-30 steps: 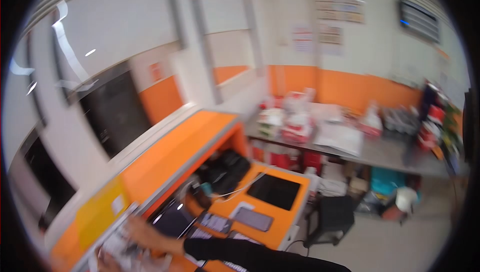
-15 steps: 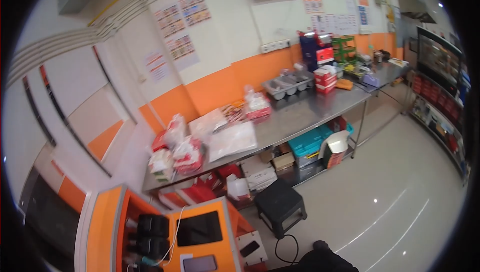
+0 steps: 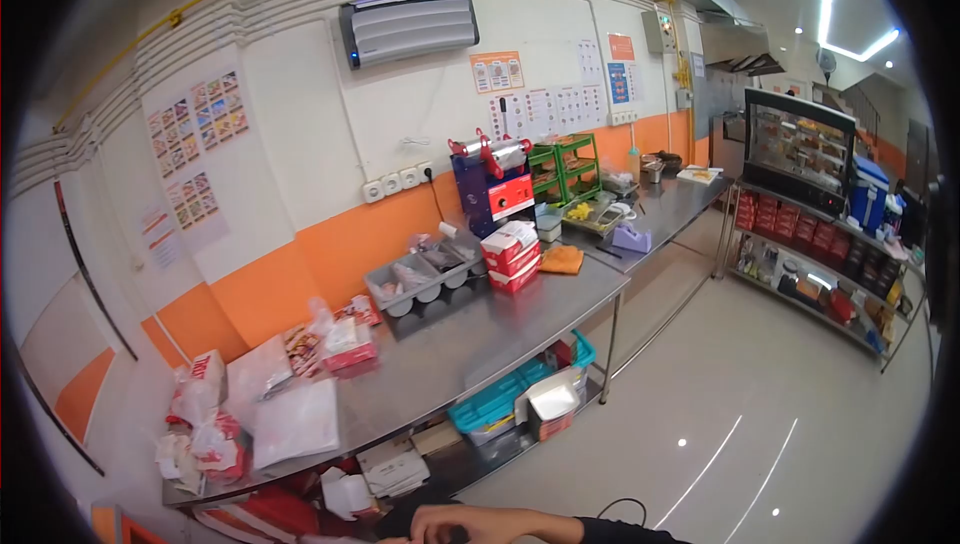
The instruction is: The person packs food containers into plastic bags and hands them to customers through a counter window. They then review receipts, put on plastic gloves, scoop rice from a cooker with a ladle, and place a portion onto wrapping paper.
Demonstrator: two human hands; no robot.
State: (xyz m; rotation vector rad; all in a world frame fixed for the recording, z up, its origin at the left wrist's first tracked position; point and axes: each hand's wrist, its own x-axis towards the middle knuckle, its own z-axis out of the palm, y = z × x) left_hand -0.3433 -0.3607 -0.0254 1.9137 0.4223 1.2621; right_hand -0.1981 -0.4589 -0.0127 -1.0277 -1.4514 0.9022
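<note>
My right hand [image 3: 470,523] is at the bottom edge of the view, its black sleeve [image 3: 620,532] reaching in from the right. Its fingers are curled and pressed together around something small and dark, mostly cut off by the frame. A pale sliver lies beside the fingertips at the very edge, too little to identify. My left hand cannot be made out. The hand appears in front of the lower shelf of a steel table [image 3: 430,374], near white cartons [image 3: 393,468].
On the steel table are plastic bags [image 3: 297,422], grey bins [image 3: 400,289], red-and-white boxes [image 3: 511,256], an orange cloth [image 3: 562,260] and a blue-and-red machine [image 3: 492,194]. Teal-lidded tubs [image 3: 505,396] sit below. A glass display case [image 3: 798,154] stands on a rack at right.
The view has swung right, from the orange counter to the steel table and display case. Both hands, seen earlier over clear plastic, have left that spot; my right hand now shows at the bottom centre.
</note>
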